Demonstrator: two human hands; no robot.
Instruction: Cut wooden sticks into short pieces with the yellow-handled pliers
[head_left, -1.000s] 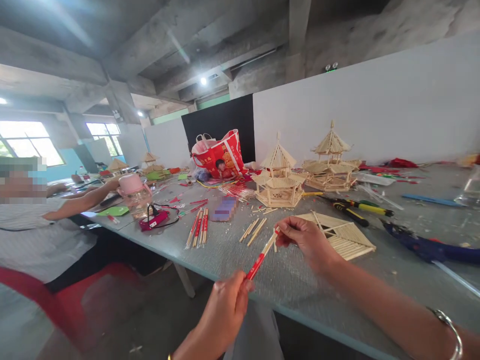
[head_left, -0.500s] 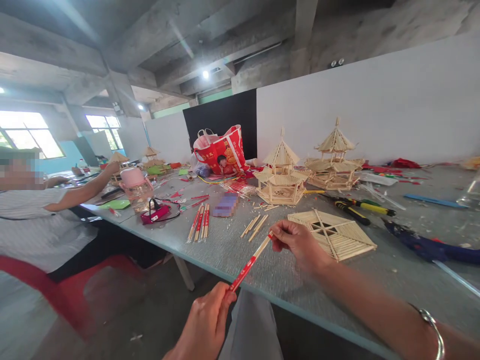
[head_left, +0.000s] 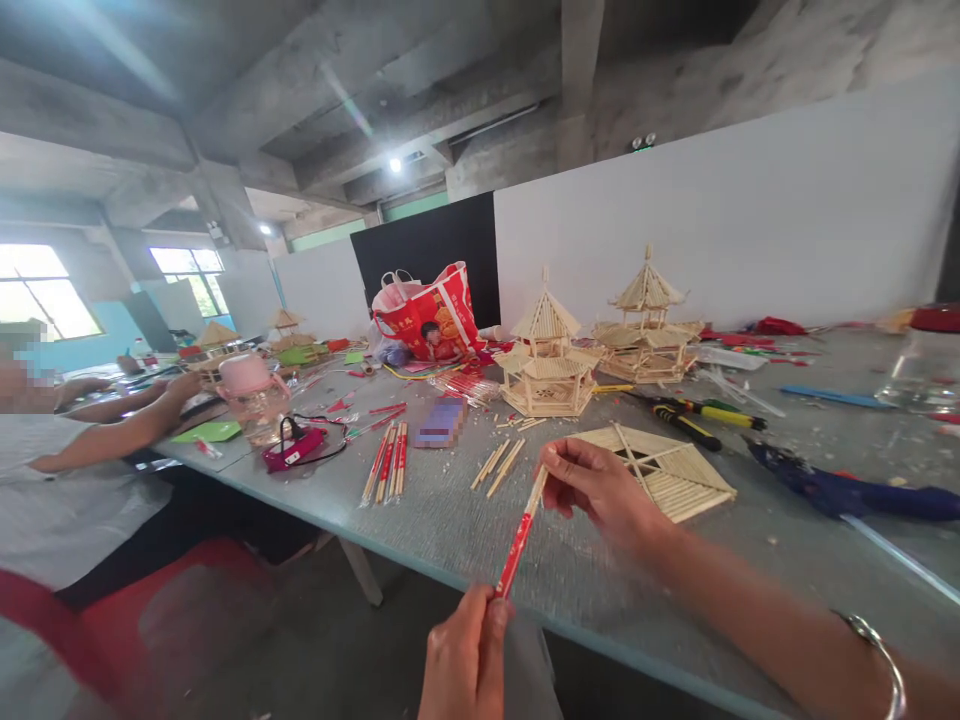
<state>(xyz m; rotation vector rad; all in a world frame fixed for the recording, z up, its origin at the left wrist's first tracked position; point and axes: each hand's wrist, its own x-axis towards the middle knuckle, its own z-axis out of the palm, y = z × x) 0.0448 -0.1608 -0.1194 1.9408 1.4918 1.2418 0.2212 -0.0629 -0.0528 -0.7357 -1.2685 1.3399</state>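
Observation:
A pair of wooden chopsticks in a clear sleeve with a red printed band (head_left: 517, 545) slants up between my hands, over the table's front edge. My left hand (head_left: 466, 650) is closed around its lower end. At the upper end, my right hand (head_left: 589, 485) pinches the tip between thumb and fingers. Partly behind my right hand lies a flat hexagonal stick panel (head_left: 694, 478). Loose chopsticks (head_left: 505, 468) rest just beyond the held pair, and several wrapped chopstick packs (head_left: 387, 462) lie farther left.
Two stick-built pavilion models (head_left: 546, 375) (head_left: 646, 350) stand behind. A red bag (head_left: 431, 320), pink-lidded bottle (head_left: 253, 400), magenta case (head_left: 294, 450), yellow-black pliers (head_left: 686, 425) and dark blue glue gun (head_left: 847, 485) surround the work. A co-worker (head_left: 82, 450) sits at left.
My left hand has moved right, bringing the wrapped chopsticks more upright. My right hand keeps its pinch at the top. The view has shifted slightly, and the co-worker's arm is lower.

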